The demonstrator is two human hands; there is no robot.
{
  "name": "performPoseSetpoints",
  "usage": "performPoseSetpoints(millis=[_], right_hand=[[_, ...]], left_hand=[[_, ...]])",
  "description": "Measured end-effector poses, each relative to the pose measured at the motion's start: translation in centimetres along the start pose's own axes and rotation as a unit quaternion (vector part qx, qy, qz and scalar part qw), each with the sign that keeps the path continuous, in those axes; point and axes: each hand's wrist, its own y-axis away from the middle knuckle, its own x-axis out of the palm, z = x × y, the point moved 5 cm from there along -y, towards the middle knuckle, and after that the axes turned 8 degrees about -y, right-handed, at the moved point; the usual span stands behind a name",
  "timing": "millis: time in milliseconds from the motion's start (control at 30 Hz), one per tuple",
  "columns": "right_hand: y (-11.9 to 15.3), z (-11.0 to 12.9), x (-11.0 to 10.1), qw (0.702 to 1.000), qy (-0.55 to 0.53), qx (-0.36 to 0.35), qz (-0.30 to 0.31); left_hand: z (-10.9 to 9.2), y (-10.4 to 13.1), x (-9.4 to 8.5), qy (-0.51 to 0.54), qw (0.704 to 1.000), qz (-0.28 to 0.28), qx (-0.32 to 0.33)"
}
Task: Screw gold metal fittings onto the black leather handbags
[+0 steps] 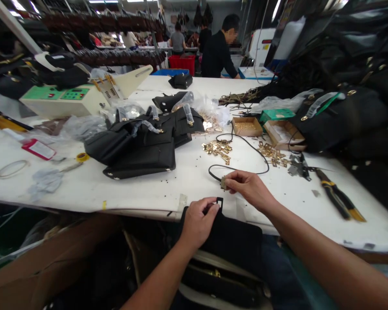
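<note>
My left hand (198,218) pinches the edge of a black bag's flap (239,234) at the table's front edge. A small black end with a rectangular cutout (220,200) sticks up beside its fingertips. Just above and to the right, my right hand (247,186) holds a small flat metal plate (223,183) between thumb and fingers, apart from the flap. Lower down, the bag's body shows a gold-coloured fitting (216,273). Gold-coloured metal plates (218,148) lie in a loose pile beyond my right hand. A black cord (260,150) loops behind that hand.
Black handbags (142,146) lie left of centre, and more bags (349,112) are heaped at right. Yellow-and-black pliers (338,196) rest on the white table (142,191). Small boxes (247,127) stand behind the plates. A machine (64,101) sits back left. A person (218,49) stands across the table.
</note>
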Motion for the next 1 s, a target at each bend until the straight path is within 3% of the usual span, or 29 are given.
performPoseSetpoints(millis=[133,267,800,1000], right_hand=[[4.4,-2.2,1.0,0.998,-0.019,0.054,0.015],[6.1,-3.4,1.3,0.997,0.003,0.072,0.031],[7.3,-3.5,1.7,0.993,-0.059,0.089,0.059],[7.1,-3.9,1.4,0.994,-0.034,0.092,0.051]], left_hand=[[0.3,0.7,0.3,0.041,0.999,-0.001,-0.031],[-0.5,1.4,0.5,0.07,0.997,-0.009,-0.016],[-1.1,1.7,0.5,0.088,0.996,-0.012,-0.026],[-1.1,1.6,0.5,0.097,0.995,-0.01,-0.024]])
